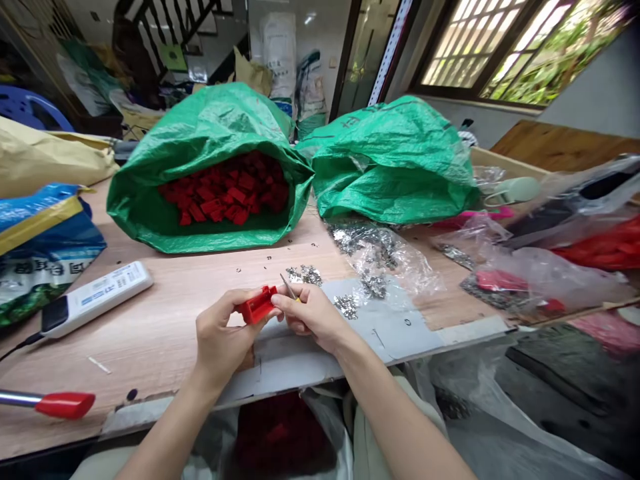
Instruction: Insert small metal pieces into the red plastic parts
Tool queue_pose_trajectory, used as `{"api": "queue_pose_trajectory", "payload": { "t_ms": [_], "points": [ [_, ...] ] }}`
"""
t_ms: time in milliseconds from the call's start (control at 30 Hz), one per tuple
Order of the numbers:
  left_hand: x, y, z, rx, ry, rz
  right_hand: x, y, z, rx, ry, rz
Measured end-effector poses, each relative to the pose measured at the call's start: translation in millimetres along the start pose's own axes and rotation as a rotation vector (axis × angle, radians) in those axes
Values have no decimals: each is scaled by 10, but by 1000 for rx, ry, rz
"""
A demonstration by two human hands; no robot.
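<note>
Between the thumb and fingers of my left hand (223, 333) is a red plastic housing (259, 307), its open side facing up toward me. My right hand (310, 315) is closed around a thin pointed tool (289, 285) with a bit of yellow at its lower end, and its thumb touches the right end of the housing. What the other right fingers do beneath is hidden. Small piles of metal parts (345, 306) lie on the grey sheet (395, 327) just right of my hands.
A green sack (205, 153) of red pieces (225, 190) and another green sack (395, 160) stand behind. A clear bag (390, 260) of metal parts lies right. At left are a white device (97, 300) and a red-handled tool (65, 405). The table's front edge is near my forearms.
</note>
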State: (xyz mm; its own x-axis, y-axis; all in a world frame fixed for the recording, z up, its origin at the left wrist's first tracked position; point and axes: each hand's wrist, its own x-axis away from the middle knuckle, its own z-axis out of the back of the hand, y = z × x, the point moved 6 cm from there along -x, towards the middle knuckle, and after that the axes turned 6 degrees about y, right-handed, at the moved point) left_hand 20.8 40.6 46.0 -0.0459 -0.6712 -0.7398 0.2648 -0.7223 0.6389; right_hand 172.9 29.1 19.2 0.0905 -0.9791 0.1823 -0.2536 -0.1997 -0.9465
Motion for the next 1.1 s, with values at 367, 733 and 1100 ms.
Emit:
{"api": "queue_pose_trajectory", "payload": {
  "t_ms": [367,733,1100],
  "points": [
    [70,-121,-110,242,-141,341,82,94,-11,-97,-99,-219],
    [199,-224,-326,-210,-519,284,473,-426,1115,1319,571,30],
    [190,-223,-335,-228,-524,287,429,-360,1004,1361,459,15]
  ]
}}
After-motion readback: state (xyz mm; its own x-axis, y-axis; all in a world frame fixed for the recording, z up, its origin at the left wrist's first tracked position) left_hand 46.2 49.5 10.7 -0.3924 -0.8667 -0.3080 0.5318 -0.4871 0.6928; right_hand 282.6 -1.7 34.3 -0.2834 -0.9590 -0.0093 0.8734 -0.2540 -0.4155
